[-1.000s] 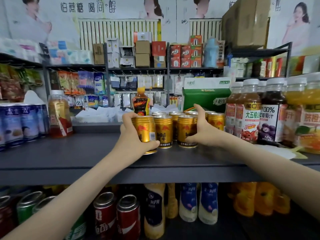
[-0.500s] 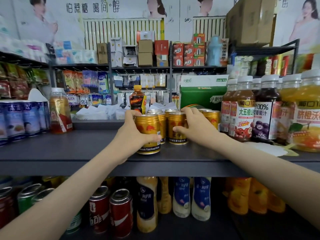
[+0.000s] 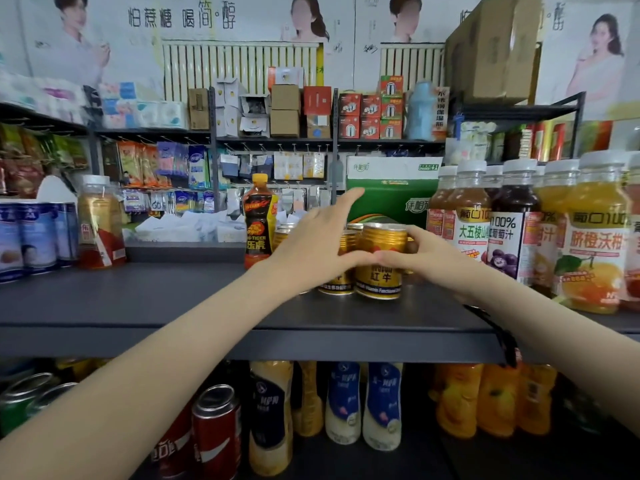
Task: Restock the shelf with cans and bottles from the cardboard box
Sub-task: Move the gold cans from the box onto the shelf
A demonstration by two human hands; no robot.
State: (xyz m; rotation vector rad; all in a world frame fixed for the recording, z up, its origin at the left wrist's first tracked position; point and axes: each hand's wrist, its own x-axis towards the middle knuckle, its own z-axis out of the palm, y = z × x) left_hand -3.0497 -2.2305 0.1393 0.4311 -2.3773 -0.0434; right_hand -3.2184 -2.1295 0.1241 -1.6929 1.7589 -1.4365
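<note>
Front gold can (image 3: 381, 268) stands upright on the dark shelf (image 3: 138, 299), tight against more gold cans (image 3: 337, 284) to its left and behind. Right hand (image 3: 429, 261) grips it, fingers curled round its right side, thumb across the label. Left hand (image 3: 318, 247) lies in front of the other cans, fingers straight and apart. Green carton (image 3: 391, 202) sits far behind, contents hidden, with juice bottles (image 3: 512, 223) to the right.
</note>
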